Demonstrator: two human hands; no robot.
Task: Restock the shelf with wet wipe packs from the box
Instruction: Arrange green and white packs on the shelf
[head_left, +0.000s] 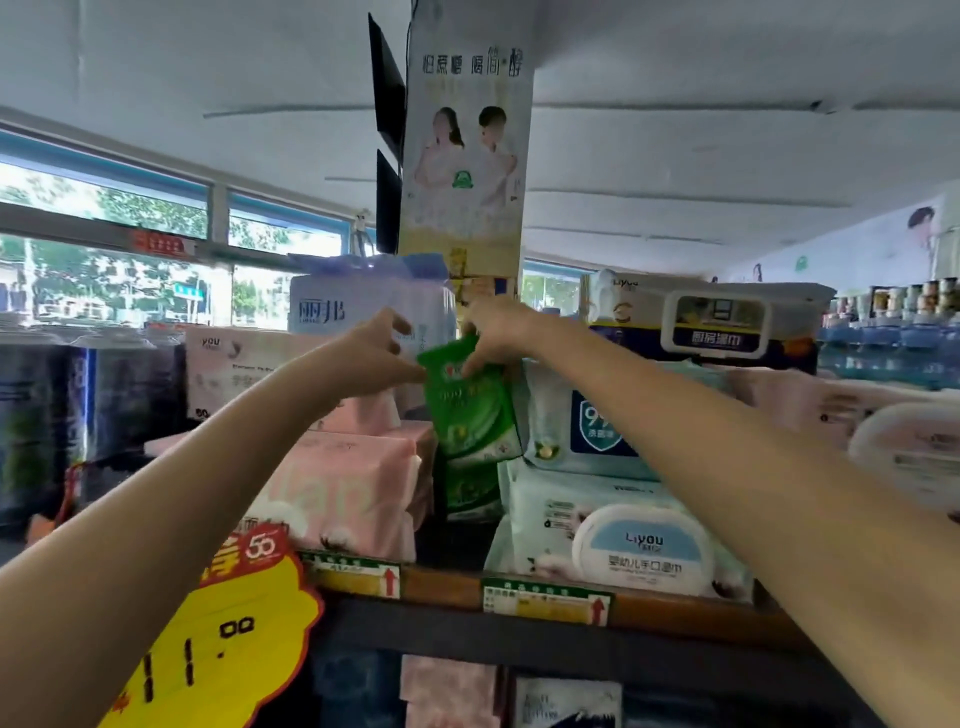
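Head view: both arms reach up and forward to the top shelf (441, 584).
Green wet wipe pack (470, 410): upright in the gap between the pink packs (358, 483) and the white-and-blue Liyou packs (613, 540), its top edge raised above them.
Right hand (498, 332): its grip pinches the green pack's top edge, fingers curled over it.
Left hand (379, 353): just left of the green pack, fingers spread and loosely bent, thumb tip at the pack's upper left corner; the grip holds nothing.
More green packs (470, 491): standing lower in the same gap, directly beneath the held pack.
Yellow price tag (218, 639): hangs from the shelf edge, below the pink packs.
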